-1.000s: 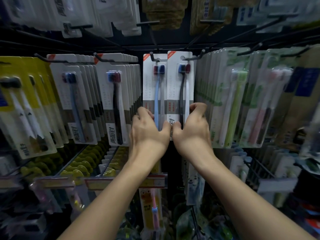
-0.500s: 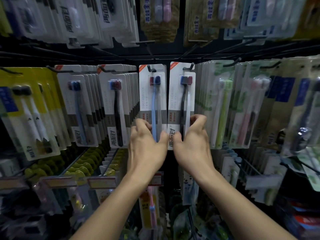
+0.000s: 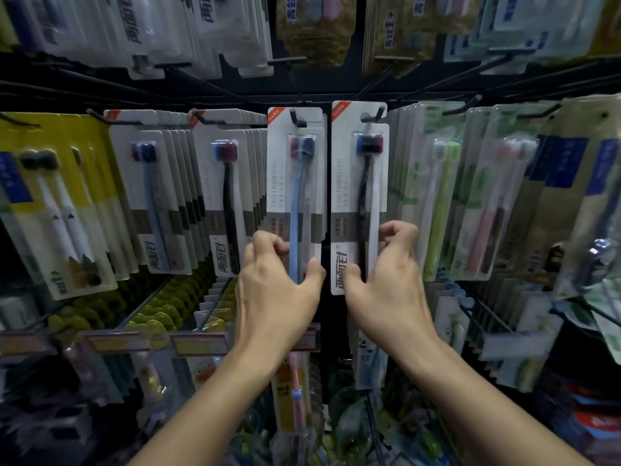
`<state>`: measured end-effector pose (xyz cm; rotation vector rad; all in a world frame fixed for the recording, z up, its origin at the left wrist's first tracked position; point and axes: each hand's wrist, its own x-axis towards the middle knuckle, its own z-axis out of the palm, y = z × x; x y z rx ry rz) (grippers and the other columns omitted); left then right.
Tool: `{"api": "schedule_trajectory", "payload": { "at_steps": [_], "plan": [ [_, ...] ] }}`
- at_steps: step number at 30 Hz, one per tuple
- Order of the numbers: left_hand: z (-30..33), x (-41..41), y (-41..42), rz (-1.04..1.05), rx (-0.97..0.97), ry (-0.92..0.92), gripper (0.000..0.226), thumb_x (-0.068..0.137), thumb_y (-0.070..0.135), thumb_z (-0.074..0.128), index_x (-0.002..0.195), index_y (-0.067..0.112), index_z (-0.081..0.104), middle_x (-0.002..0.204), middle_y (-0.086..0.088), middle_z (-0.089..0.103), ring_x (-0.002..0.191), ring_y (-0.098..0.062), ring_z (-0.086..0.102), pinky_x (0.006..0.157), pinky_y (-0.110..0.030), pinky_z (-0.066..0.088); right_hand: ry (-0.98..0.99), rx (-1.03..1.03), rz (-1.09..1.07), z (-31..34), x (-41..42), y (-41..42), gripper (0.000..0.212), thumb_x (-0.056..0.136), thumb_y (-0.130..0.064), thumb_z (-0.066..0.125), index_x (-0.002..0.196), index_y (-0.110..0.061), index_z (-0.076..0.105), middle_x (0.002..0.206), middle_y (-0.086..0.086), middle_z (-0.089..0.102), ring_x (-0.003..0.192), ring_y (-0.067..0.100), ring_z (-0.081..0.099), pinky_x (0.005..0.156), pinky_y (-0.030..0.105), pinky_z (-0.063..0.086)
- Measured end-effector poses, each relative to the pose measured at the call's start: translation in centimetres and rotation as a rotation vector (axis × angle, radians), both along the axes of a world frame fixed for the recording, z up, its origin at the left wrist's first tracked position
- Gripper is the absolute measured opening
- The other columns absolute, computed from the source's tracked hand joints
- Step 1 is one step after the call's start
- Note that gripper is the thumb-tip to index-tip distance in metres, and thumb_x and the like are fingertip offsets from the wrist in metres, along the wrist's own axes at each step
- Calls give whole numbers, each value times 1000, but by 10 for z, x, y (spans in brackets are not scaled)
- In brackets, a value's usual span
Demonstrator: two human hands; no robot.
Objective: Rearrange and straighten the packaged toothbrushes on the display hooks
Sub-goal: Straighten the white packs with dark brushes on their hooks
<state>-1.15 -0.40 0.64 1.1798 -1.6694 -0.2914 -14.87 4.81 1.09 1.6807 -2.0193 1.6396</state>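
Two white toothbrush packs hang side by side on black hooks in the middle of the rack. The left pack [image 3: 296,183] holds a blue-handled brush, the right pack [image 3: 359,183] a black-handled one. My left hand [image 3: 275,290] grips the lower part of the blue-brush pack, thumb on its right edge and fingers on its left edge. My right hand [image 3: 386,284] grips the lower part of the black-brush pack the same way. A narrow dark gap separates the two packs. Both hang upright.
Thick rows of the same white packs [image 3: 174,203] hang to the left, yellow packs [image 3: 50,203] beyond them. Green and pink brush packs [image 3: 470,196] hang to the right. More packs hang on hooks above, and yellow price tags [image 3: 198,343] line the rail below.
The view has tilted up, so the packs sit lower in frame. My hands have moved slightly apart, opening a gap between the two packs, which had touched.
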Motion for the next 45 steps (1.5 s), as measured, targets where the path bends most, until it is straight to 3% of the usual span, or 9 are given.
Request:
{"api": "schedule_trajectory", "payload": {
  "at_steps": [5,10,17,24,27,32,37,41,45],
  "plan": [
    [-4,2,0,17,-28,27,39,91,49,71,108,27,43,102,12,48,85,7,44,73,-24,35,15,-33,14,-5,-1,-1,52,94,-21,69,119,-31,23,110,-3,50,86,5,56,66,25,39],
    [-4,3,5,6,-16,50,38,90,50,71,106,29,44,99,15,47,88,11,44,67,-9,33,13,-62,10,-9,2,-2,52,94,-24,69,118,-32,23,106,-1,53,86,16,61,68,29,41],
    [-8,2,11,-13,-31,71,39,89,49,71,107,28,45,104,11,50,92,-9,46,78,-28,37,9,-106,5,-14,5,0,55,94,-23,69,115,-35,20,95,-6,52,76,14,60,59,23,36],
    [-11,6,15,-21,-70,85,38,88,46,73,107,29,44,104,13,49,91,-5,43,73,-18,34,12,-178,32,-18,3,3,56,93,-20,70,115,-34,20,107,-20,41,89,0,53,67,13,37],
    [-11,9,17,-25,-101,86,38,87,45,73,106,28,44,101,15,47,86,-4,45,69,-11,36,9,-208,45,-20,3,4,56,92,-18,70,117,-33,22,106,-16,46,91,-2,56,68,7,39],
    [-12,15,19,-24,-166,107,37,87,40,76,105,28,45,97,14,48,92,4,51,72,-7,39,56,-256,67,-22,3,6,59,89,-16,73,118,-33,25,102,0,55,86,14,60,70,14,40],
    [-16,27,16,-13,-190,122,38,88,40,76,106,27,46,98,11,52,88,-2,53,67,-15,41,84,-267,43,-24,5,7,57,89,-17,76,122,-27,30,99,-16,53,75,-3,58,65,6,40],
    [-19,39,12,24,-202,142,38,89,41,76,105,27,45,97,12,51,88,0,52,67,-14,39,113,-248,27,-25,11,6,56,91,-24,76,127,-21,34,101,-10,57,71,9,60,63,7,41],
    [-21,53,6,64,-221,149,38,88,38,78,104,26,46,94,15,49,86,3,51,67,-10,37,131,-237,40,-24,23,4,57,92,-29,76,130,-20,35,107,-4,59,72,15,62,62,19,43]
  ]
}}
